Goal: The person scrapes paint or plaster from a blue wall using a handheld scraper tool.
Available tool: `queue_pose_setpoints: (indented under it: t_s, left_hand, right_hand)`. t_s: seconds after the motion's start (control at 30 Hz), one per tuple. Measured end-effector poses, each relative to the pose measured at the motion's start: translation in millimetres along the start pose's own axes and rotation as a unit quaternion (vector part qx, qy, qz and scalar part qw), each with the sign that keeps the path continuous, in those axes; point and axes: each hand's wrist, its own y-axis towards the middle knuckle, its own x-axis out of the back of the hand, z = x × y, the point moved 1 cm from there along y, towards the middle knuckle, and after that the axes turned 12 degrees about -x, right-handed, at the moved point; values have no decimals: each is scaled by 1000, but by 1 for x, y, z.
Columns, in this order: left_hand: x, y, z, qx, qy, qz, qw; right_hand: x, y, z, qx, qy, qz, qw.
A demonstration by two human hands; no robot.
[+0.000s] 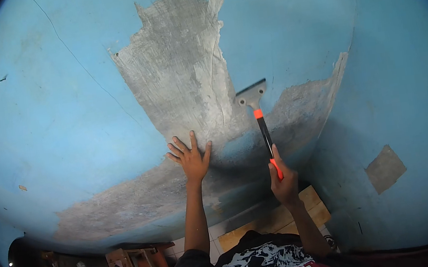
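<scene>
My left hand (pixel 192 160) lies flat with spread fingers on the wall, at the lower part of a bare grey patch (pixel 172 63). In my right hand (pixel 284 181) is the red and black handle of a long scraper (pixel 264 132). The scraper's wide metal head touches or nearly touches the wall just right of the grey patch, where blue paint (pixel 287 32) borders it. Rough, lifted edges of paint run along the patch's right side.
A wooden stool or small shelf (pixel 128 263) stands on the tiled floor (pixel 216 233) at the lower left, beside dark items. Yellowish boards (pixel 310 204) lie low behind my right arm. The right-hand wall bears a small grey patch (pixel 386 169). Thin cracks cross the blue wall.
</scene>
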Motion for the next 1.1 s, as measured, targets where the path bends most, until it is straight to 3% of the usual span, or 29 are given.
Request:
queue_pose_setpoints:
  t_s: [0.17,0.27,0.43,0.73,0.87,1.03,1.1]
  left_hand:
    - [2,1,0,12,-17,16,1000]
    - [2,-1,1,-4,-4,12,1000]
    - [3,-2,1,-15,13,16,1000]
    - [0,2,2,-16,2,3,1000]
    - [2,-3,-1,-11,1,6,1000]
    - [2,-1,0,-16,9,5,1000]
    - [2,-1,1,-13,2,10,1000]
  right_hand:
    - [-3,8,3,-1,0,-5,1000]
    - [-12,-8,-18,58,29,-46,997]
    - [-2,-2,1,-31,-12,14,999]
    - [-11,-11,-11,28,-4,-21,999]
    - [-3,6,13,-33,-5,15,999]
    - [-9,-4,-17,40,7,-37,999]
    - [-8,-7,-16,10,8,-24,1000]
